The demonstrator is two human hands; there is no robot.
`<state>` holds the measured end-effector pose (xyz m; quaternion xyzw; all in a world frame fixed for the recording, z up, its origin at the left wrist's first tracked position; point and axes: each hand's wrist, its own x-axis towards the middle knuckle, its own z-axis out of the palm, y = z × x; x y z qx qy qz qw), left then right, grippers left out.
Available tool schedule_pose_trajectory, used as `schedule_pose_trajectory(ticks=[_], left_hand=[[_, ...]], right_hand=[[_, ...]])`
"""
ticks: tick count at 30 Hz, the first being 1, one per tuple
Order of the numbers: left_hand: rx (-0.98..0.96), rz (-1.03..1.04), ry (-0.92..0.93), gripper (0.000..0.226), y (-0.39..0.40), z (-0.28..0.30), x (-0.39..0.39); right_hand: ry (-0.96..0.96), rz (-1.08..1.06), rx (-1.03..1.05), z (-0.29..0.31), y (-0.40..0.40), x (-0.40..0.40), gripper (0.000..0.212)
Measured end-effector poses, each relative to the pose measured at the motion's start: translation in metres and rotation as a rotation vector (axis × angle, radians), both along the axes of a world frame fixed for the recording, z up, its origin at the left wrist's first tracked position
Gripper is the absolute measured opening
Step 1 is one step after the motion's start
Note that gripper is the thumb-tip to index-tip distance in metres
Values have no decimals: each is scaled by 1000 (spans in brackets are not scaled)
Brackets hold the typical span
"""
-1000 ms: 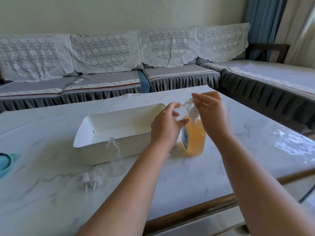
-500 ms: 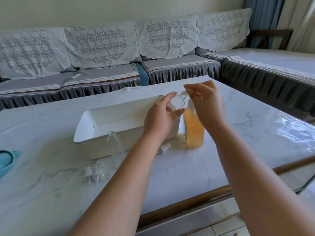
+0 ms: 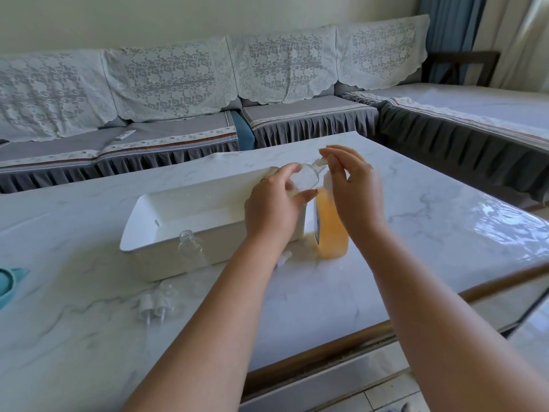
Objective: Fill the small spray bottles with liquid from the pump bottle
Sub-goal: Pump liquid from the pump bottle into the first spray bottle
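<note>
A pump bottle (image 3: 332, 230) with orange liquid stands on the marble table, just right of the white tray. My right hand (image 3: 355, 185) sits over its white pump head, fingertips at the nozzle. My left hand (image 3: 271, 209) holds a small clear spray bottle (image 3: 304, 179) tilted, its open neck up against the nozzle. It looks empty. Another small clear bottle (image 3: 190, 248) stands uncapped in front of the tray. Two white spray caps (image 3: 152, 311) lie nearer to me, beside a clear bottle (image 3: 169, 292) on its side. A further cap (image 3: 284, 257) peeks out under my left wrist.
The white tray (image 3: 166, 212) lies across the middle of the marble table (image 3: 430, 239). A teal object (image 3: 7, 283) sits at the left edge. The table's wooden rim (image 3: 341, 346) runs near me. A lace-covered sofa (image 3: 178, 123) wraps around behind and to the right.
Both hands have kept their hold. The small bottle has tipped further, and its neck has come up to the pump nozzle. My view has shifted slightly.
</note>
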<state>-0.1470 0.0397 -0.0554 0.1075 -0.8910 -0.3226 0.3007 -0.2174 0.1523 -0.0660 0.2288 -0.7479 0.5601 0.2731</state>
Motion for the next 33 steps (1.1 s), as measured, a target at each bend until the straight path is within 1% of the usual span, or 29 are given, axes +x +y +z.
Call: schedule_pose_trajectory(ticks=[5, 10, 15, 22, 27, 33], left_hand=[[24, 23, -47, 46, 2, -7, 0], [10, 44, 3, 48, 3, -4, -2], [-48, 66, 34, 50, 4, -2, -3], [-21, 61, 20, 48, 3, -4, -4], [-3, 68, -38, 47, 2, -12, -5], [46, 65, 23, 48, 3, -7, -10]], right_hand=[[-16, -10, -4, -12, -1, 2, 24], [-19, -7, 30, 2, 3, 1, 24], [-24, 32, 62, 9, 8, -2, 27], [49, -22, 31, 2, 2, -1, 24], [-15, 20, -22, -15, -2, 2, 24], [30, 3, 33, -3, -2, -2, 27]])
